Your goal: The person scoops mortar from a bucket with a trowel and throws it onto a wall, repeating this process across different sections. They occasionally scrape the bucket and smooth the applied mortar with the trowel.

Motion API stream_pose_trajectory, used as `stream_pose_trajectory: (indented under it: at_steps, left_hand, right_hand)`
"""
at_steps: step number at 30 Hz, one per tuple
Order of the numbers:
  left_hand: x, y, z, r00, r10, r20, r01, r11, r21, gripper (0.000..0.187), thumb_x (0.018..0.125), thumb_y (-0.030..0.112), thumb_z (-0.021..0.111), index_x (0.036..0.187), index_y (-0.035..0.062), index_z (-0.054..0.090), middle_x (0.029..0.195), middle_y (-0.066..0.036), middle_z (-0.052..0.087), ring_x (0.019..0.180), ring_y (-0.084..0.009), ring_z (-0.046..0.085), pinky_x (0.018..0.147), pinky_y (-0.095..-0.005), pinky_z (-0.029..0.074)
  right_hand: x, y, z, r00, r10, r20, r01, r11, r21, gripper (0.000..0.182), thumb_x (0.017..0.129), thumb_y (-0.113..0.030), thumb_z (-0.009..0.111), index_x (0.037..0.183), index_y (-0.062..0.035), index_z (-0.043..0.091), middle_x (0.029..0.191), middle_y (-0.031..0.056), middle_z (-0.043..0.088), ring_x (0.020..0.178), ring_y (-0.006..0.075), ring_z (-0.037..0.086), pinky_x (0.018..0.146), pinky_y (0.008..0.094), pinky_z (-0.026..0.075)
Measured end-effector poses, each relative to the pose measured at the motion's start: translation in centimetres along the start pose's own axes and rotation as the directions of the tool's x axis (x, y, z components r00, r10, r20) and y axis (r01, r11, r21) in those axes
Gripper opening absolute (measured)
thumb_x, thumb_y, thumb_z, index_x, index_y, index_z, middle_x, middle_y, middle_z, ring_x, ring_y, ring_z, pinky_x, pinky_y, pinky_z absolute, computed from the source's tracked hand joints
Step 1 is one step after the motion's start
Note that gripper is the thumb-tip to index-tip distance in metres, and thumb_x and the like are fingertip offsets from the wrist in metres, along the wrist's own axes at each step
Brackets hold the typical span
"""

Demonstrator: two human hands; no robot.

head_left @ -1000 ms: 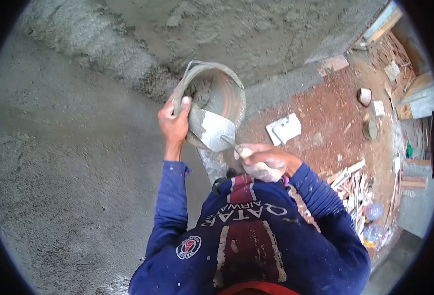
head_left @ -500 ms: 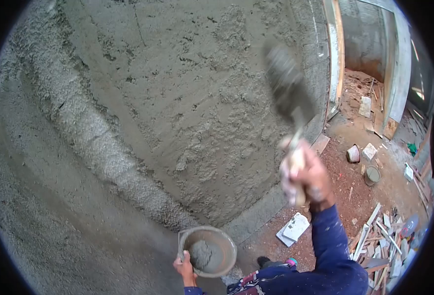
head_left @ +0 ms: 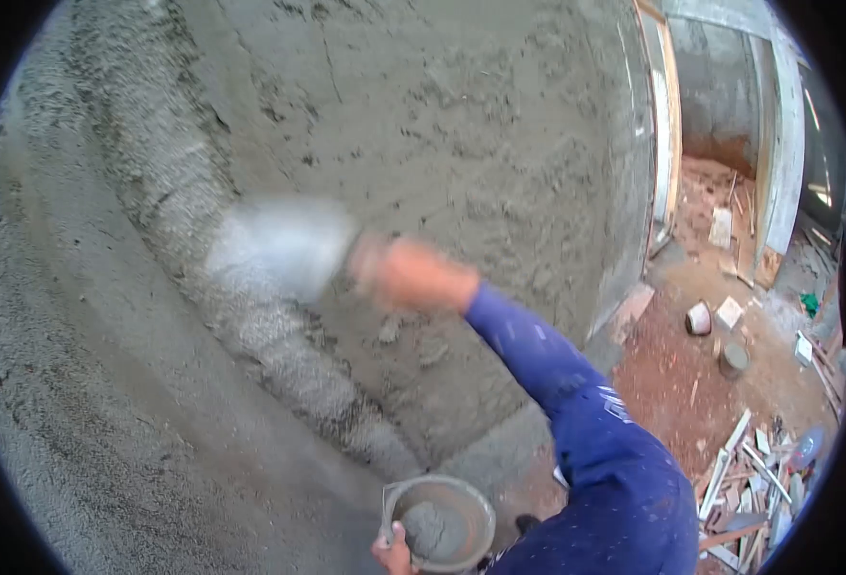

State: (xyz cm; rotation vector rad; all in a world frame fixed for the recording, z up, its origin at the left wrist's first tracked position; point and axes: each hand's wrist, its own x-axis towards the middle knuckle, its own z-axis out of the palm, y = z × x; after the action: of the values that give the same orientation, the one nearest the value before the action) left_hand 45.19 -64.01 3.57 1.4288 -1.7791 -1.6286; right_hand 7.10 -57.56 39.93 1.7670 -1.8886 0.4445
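My right hand (head_left: 418,275), smeared by motion, is closed round the handle of a trowel (head_left: 284,247). The trowel's blade is a pale blur in front of the rough strip of mortar (head_left: 179,182) at the corner of the wall. Wet grey plaster covers the wall (head_left: 461,182) behind my arm. Low in the view, my left hand (head_left: 393,554) grips the near left side of a bucket (head_left: 485,508), its thumb at the rim. Grey wet mortar (head_left: 433,530) lies in the bottom of the bucket.
A doorway with a wooden frame (head_left: 674,125) opens at the right. On the reddish dirt floor (head_left: 667,383) are a tipped white bucket (head_left: 699,318), another bucket (head_left: 733,359) and a pale block (head_left: 729,312). Scrap wood (head_left: 744,479) is piled at the lower right.
My right hand has swung the trowel left across the wall, from near the doorway to the corner strip. Mortar showed on the blade earlier; now it looks pale. The bucket sits slightly lower and further right in view.
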Motion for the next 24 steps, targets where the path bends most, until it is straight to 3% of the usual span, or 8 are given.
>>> stream_pose_trajectory:
  at_steps: [1,2,4,7,11,16,18,24]
  left_hand:
    - [0.2,0.7,0.0,0.981,0.175,-0.081,-0.175,0.985,0.010,0.043,0.091,0.033,0.067,0.115,-0.0018,0.065,0.102,-0.011,0.065,0.091,-0.0210,0.056,0.080,-0.0381,0.046]
    - [0.0,1.2,1.2,0.935,0.322,-0.148,-0.322,0.946,0.025,0.032,0.088,0.025,0.069,0.104,-0.0028,0.070,0.085,-0.006,0.067,0.075,-0.0141,0.054,0.068,-0.0340,0.048]
    - [-1.0,3.5,1.1,0.991,0.128,-0.045,-0.131,0.987,-0.088,0.042,0.087,0.023,0.071,0.121,-0.0014,0.064,0.113,-0.012,0.066,0.100,-0.0202,0.059,0.086,-0.0383,0.047]
    - [0.8,4.8,2.3,0.942,0.297,-0.156,-0.302,0.953,-0.011,0.035,0.092,0.019,0.068,0.118,-0.0033,0.064,0.106,-0.015,0.068,0.098,-0.0215,0.061,0.091,-0.0362,0.047]
    - [0.2,9.8,2.4,0.855,0.517,0.038,-0.516,0.856,-0.035,0.035,0.092,0.018,0.066,0.119,-0.0044,0.065,0.108,-0.009,0.071,0.096,-0.0132,0.060,0.088,-0.0310,0.047]
    - [2.0,15.4,5.1,0.632,0.762,0.143,-0.775,0.628,0.074,0.037,0.090,0.015,0.066,0.121,-0.0038,0.065,0.123,-0.019,0.066,0.120,-0.0269,0.060,0.103,-0.0379,0.043]
    - [2.6,17.3,6.2,0.568,0.805,0.170,-0.821,0.569,0.046,0.037,0.089,0.014,0.066,0.121,-0.0037,0.065,0.123,-0.019,0.066,0.120,-0.0292,0.059,0.104,-0.0398,0.043]
    - [4.9,16.9,9.6,0.528,0.831,0.177,-0.846,0.532,0.027,0.034,0.089,0.014,0.066,0.119,-0.0034,0.066,0.122,-0.018,0.066,0.119,-0.0285,0.060,0.102,-0.0371,0.043]
  right_hand:
    - [-2.5,-7.7,1.8,0.955,-0.261,-0.140,0.292,0.910,0.295,0.032,0.078,-0.013,0.063,0.108,-0.0036,0.055,0.088,0.0188,0.066,0.078,0.0348,0.067,0.066,0.0479,0.052]
    - [-5.9,-12.5,1.6,0.933,-0.329,0.144,0.147,0.715,0.684,0.039,0.079,-0.010,0.062,0.116,-0.0074,0.052,0.085,0.0190,0.064,0.079,0.0396,0.065,0.068,0.0487,0.051]
    - [-10.8,-15.9,3.5,0.875,-0.401,0.272,0.024,0.597,0.802,0.052,0.079,-0.012,0.064,0.128,-0.0067,0.048,0.095,0.0217,0.066,0.085,0.0400,0.066,0.073,0.0470,0.053]
    - [-18.3,-12.3,5.0,0.850,-0.214,0.481,-0.249,0.642,0.725,0.054,0.078,-0.010,0.065,0.129,-0.0038,0.048,0.093,0.0245,0.065,0.087,0.0437,0.064,0.075,0.0468,0.052]
    - [-24.2,-9.7,5.9,0.454,-0.103,0.885,-0.378,0.877,0.296,0.039,0.084,-0.014,0.057,0.116,0.0067,0.052,0.081,0.0293,0.064,0.081,0.0454,0.064,0.071,0.0514,0.051]
    - [-24.9,-12.7,13.9,0.671,0.057,0.739,-0.370,0.890,0.267,0.039,0.091,-0.015,0.045,0.112,0.0177,0.049,0.079,0.0336,0.062,0.078,0.0485,0.063,0.071,0.0512,0.053]
    - [-25.8,-15.4,16.8,0.534,0.319,0.783,-0.742,0.621,0.253,0.041,0.090,-0.013,0.044,0.111,0.0218,0.047,0.080,0.0353,0.061,0.079,0.0500,0.063,0.073,0.0509,0.053]
    - [-28.7,-19.2,15.8,0.699,-0.059,0.713,-0.572,0.553,0.606,0.035,0.093,-0.020,0.053,0.119,0.0040,0.052,0.092,0.0232,0.066,0.077,0.0375,0.067,0.064,0.0420,0.054]
